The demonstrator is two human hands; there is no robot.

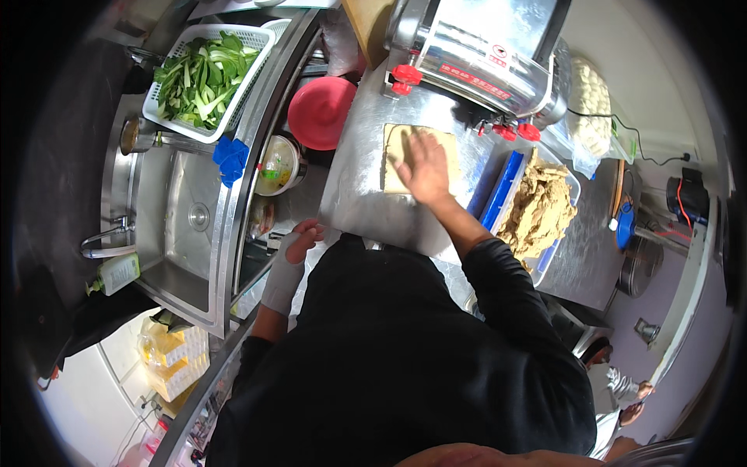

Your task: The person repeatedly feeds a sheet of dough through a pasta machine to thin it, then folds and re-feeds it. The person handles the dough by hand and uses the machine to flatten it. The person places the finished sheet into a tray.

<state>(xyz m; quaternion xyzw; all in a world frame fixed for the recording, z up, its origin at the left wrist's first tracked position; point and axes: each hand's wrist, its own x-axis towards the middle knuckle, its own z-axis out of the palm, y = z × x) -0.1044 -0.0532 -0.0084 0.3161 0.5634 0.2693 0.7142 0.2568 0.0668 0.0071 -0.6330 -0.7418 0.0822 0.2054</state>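
Observation:
My right hand [428,169] lies palm down with spread fingers on a flat, squarish beige sheet that looks like dough [397,172]. The sheet rests on a steel worktop [373,216], and part of it is hidden beneath the hand. My left hand [299,244], in a grey wrist brace, hangs by the worktop's near left corner with nothing visible in it. Right of the sheet stands a clear plastic tub [571,190] with a blue edge, heaped with rough, lumpy dough [540,201]. A steel dough-rolling machine [484,70] with red knobs stands behind the sheet.
To the left are a pink basin [322,111], a white bucket [280,166] and a steel sink [187,210]. A white basket [217,137] of cut leafy greens sits above the sink, near a blue cloth [231,160]. Another person [610,385] is at lower right.

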